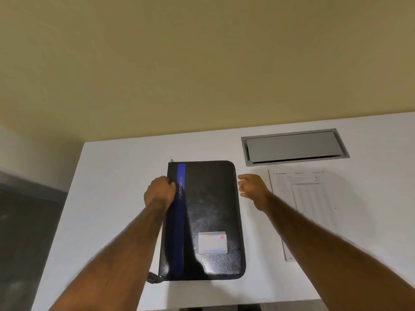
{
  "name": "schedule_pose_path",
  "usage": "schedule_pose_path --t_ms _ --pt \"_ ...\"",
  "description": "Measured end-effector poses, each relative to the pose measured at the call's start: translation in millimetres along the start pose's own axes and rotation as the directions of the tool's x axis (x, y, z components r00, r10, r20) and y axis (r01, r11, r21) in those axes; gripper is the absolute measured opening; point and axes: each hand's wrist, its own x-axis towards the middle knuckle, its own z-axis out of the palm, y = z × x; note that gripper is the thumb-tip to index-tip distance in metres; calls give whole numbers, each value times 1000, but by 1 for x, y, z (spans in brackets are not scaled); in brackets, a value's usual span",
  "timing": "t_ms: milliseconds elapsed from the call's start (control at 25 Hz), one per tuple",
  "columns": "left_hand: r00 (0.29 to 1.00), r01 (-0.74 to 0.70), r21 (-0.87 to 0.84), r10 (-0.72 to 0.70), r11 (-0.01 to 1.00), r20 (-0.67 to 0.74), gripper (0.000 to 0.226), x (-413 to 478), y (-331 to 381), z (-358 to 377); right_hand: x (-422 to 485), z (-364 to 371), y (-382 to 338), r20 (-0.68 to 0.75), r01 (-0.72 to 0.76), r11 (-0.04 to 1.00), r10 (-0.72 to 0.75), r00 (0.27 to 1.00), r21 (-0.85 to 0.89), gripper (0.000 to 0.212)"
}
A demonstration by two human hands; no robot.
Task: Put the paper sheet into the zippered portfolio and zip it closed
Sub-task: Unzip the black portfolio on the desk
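A black zippered portfolio [211, 212] with a blue stripe and a small label pocket lies closed on the white table [112, 198]. My left hand [160, 192] grips its left spine edge near the top. My right hand [252, 186] hovers just off its upper right edge, fingers loosely curled and holding nothing. A printed paper sheet [312, 205] lies flat on the table to the right of the portfolio, partly hidden under my right forearm. A zipper pull [171, 160] shows at the portfolio's top left corner.
A grey metal cable hatch [294, 146] is set into the table behind the paper. A beige wall rises behind the table. The table's left edge drops to a dark floor [27, 232]. A dark strap [153, 277] sticks out at the portfolio's bottom left.
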Motion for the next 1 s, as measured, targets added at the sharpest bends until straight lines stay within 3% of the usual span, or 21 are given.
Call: schedule_pose_path --t_ms 160,280,360,440,560,720,840,1000 --pt "995 103 -94 -103 990 2 29 57 14 -11 34 4 -9 13 -154 965 155 988 210 42" --pt "989 149 -110 -149 983 10 29 83 20 -10 50 2 -11 48 -217 958 212 976 185 45" --pt "989 149 -130 -147 980 19 29 94 25 -5 51 4 -14 32 -228 960 226 974 160 35" --pt "988 151 -154 -152 977 7 28 104 28 -3 53 6 -15 -58 -186 980 191 980 75 7" --pt "986 166 -175 -164 971 27 23 120 31 -2 62 7 -14 -60 -121 992 123 991 29 20" --pt "980 183 -115 -172 976 101 24 139 36 -3 69 14 -15 -106 -101 995 99 989 -16 18" --pt "983 171 -56 -167 984 75 22 146 38 -2 74 20 -14 -188 -83 993 65 980 -88 14" --pt "984 162 -1 -161 987 69 30 148 40 0 79 26 -15 -271 -81 986 40 962 -144 22"
